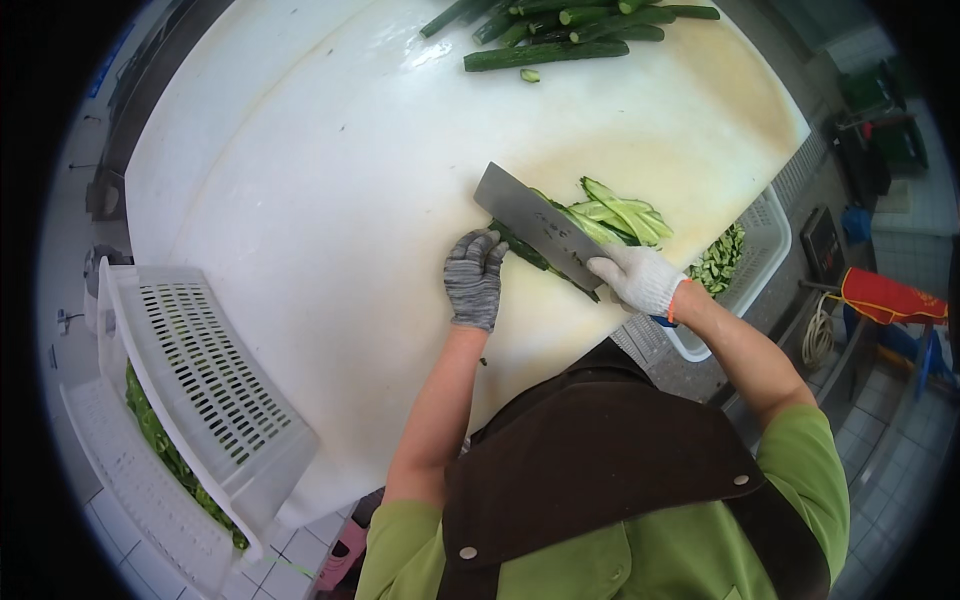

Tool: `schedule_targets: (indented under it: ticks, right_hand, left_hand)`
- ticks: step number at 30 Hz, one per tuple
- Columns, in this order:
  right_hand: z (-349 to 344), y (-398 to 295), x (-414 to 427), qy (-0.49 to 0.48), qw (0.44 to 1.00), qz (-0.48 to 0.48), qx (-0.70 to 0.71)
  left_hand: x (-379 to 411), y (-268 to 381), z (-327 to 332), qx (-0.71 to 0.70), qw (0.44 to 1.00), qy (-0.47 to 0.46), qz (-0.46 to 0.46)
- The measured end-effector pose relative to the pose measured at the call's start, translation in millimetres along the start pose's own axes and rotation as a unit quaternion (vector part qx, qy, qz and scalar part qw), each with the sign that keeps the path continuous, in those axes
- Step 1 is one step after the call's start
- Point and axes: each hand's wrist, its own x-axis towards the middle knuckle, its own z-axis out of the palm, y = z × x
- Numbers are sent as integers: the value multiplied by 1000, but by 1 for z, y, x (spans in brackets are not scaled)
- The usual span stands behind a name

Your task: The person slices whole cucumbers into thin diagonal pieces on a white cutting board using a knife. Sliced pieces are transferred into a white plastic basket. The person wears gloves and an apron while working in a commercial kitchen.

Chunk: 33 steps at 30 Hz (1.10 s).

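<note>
My right hand (637, 274), in a white knit glove, grips a wide-bladed cleaver (536, 217); the handle is hidden in the palm. Its blade lies over a dark green cucumber (529, 251) on the white cutting board (337, 187). On the cucumber's far left end rest the curled fingertips of my left hand (474, 277), in a grey striped glove, steadying it close to the blade. Just beyond the cleaver, pale green cucumber slices (619, 210) lie overlapping in a loose pile. The blade hides part of the cucumber and some of the slices.
Several whole cucumbers (547, 55) are heaped at the board's far edge, with a small cut piece (530, 76) nearby. Below the right edge, a white basket (776, 225) holds chopped cucumber (718, 259). At left stands a perforated white crate (202, 360) beside green vegetables (176, 457).
</note>
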Motion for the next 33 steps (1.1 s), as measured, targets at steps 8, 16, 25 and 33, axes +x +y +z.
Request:
schedule_targets:
  ticks: [8,16,25,33]
  right_hand:
    - [2,-1,0,-8,1000,16,10]
    - [-5,7,6,-62,990,57,111]
    - [-15,-1,17,-118,982,64,130]
    - [35,-20,31,-5,1000,-18,-12]
  left_hand:
    - [-1,-4,-1,11,1000,-4,7]
    - [0,1,-4,48,999,-10,17]
    - [-2,0,-4,4,1000,1,-11]
    - [1,4,-7,22,1000,-16,2]
